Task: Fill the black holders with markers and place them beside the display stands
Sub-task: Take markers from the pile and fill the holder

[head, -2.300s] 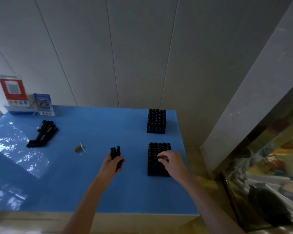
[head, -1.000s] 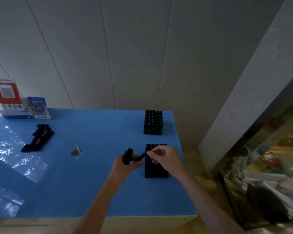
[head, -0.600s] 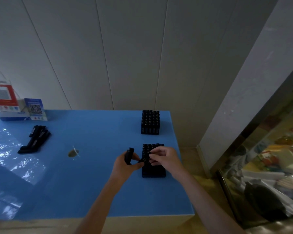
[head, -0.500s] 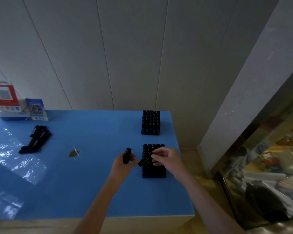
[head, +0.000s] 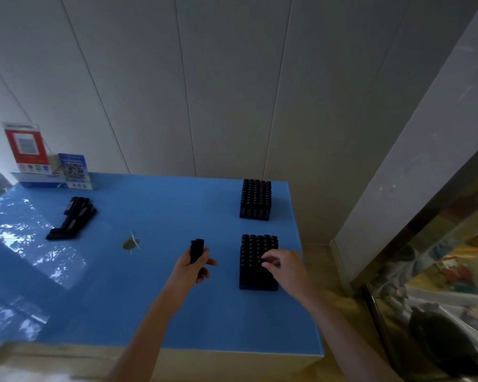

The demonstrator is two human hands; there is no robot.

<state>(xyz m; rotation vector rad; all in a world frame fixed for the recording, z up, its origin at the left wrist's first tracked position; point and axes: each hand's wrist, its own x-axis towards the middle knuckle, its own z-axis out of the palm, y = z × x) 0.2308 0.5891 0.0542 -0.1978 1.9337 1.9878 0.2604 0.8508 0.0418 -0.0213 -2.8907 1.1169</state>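
Two black holders stand on the blue table (head: pixel 149 299): a near holder (head: pixel 255 274) and a far holder (head: pixel 255 199), both showing rows of marker caps. My left hand (head: pixel 195 268) grips a small bunch of black markers (head: pixel 196 249) upright, left of the near holder. My right hand (head: pixel 283 267) is over the near holder's right side, its fingertips pinching a marker top (head: pixel 262 261) set in the holder. A pile of loose black markers (head: pixel 72 221) lies at the far left. Two display stands, a red one (head: pixel 26 147) and a blue one (head: pixel 74 169), stand at the back left corner.
A small brownish scrap (head: pixel 130 243) lies on the table between the marker pile and my left hand. White panelled walls rise behind and to the right. The table's right edge (head: pixel 307 271) runs close to the holders. Cluttered goods (head: pixel 439 285) sit low on the right.
My right hand took a marker from the bunch in my left hand and carried it right, down onto the near holder. My left hand drew back left with the remaining markers.
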